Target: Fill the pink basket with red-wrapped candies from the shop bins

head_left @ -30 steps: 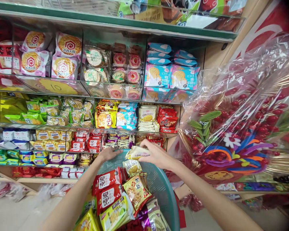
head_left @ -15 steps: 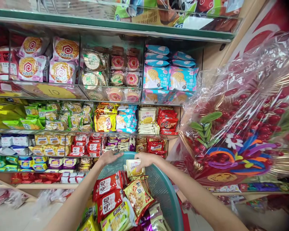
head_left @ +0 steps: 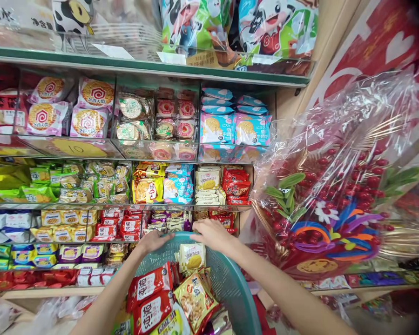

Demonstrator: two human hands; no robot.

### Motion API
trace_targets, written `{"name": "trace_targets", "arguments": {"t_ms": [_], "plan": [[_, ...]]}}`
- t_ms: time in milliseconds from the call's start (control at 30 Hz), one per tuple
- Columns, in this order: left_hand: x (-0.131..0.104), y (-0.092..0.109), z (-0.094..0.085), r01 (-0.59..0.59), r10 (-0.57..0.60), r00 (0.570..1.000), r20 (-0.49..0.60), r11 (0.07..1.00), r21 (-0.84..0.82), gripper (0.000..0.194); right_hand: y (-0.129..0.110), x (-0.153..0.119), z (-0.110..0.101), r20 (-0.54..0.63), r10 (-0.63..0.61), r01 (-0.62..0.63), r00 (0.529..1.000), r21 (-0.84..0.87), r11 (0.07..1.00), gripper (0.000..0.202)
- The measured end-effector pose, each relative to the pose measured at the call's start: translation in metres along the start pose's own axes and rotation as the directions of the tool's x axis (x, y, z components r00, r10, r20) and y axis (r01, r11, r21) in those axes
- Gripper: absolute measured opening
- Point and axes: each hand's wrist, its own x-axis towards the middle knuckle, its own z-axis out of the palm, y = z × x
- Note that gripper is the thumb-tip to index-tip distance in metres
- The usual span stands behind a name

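A teal plastic basket [head_left: 246,284] holds several snack packets below my arms. My left hand [head_left: 156,241] is closed over its far rim on the left side. My right hand [head_left: 212,235] is above the rim just to the right, fingers pointing left with a gap to the thumb and nothing visible between them. Inside the basket, a cream-coloured biscuit packet [head_left: 192,257] leans near the far wall, just below my right hand. Red packets [head_left: 150,288], a gold packet [head_left: 195,298] and a yellow-green packet [head_left: 171,323] lie closer to me.
Shelves with clear dividers hold rows of wrapped biscuits, including cream packets [head_left: 208,179] and blue packets [head_left: 218,128]. A plastic-wrapped decoration with red berries [head_left: 335,209] juts out on the right. Large snack bags [head_left: 275,28] stand on the top shelf.
My right hand has let go of the cream biscuit packet, which now rests in the basket, and has moved up to the rim. The view has tilted upward slightly; my left hand stays on the rim.
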Motion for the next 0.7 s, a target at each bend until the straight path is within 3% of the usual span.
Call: {"name": "trace_targets", "arguments": {"t_ms": [100, 233, 333, 500, 700], "plan": [[0.000, -0.004, 0.000, -0.010, 0.010, 1.000, -0.014, 1.000, 0.003, 0.070, 0.014, 0.005, -0.039, -0.157, 0.066, -0.070, 0.985, -0.022, 0.997, 0.028], [-0.002, -0.009, -0.002, 0.009, -0.008, 0.999, -0.031, 1.000, 0.025, 0.069, 0.039, 0.023, -0.066, -0.414, 0.125, -0.208, 0.901, -0.163, 0.964, 0.021], [-0.005, -0.013, -0.003, -0.006, 0.006, 1.000, -0.011, 1.000, -0.008, 0.068, 0.052, 0.035, -0.068, -0.514, 0.087, -0.257, 0.853, -0.270, 0.928, 0.023], [-0.006, -0.017, -0.004, -0.008, 0.008, 0.999, -0.044, 1.000, -0.003, 0.067, 0.059, 0.045, -0.064, -0.581, 0.024, -0.250, 0.814, -0.312, 0.917, 0.050], [-0.006, -0.016, -0.006, -0.006, 0.007, 0.999, -0.040, 1.000, 0.010, 0.067, 0.055, 0.043, -0.060, -0.599, 0.044, -0.301, 0.800, -0.337, 0.892, 0.044]]}}
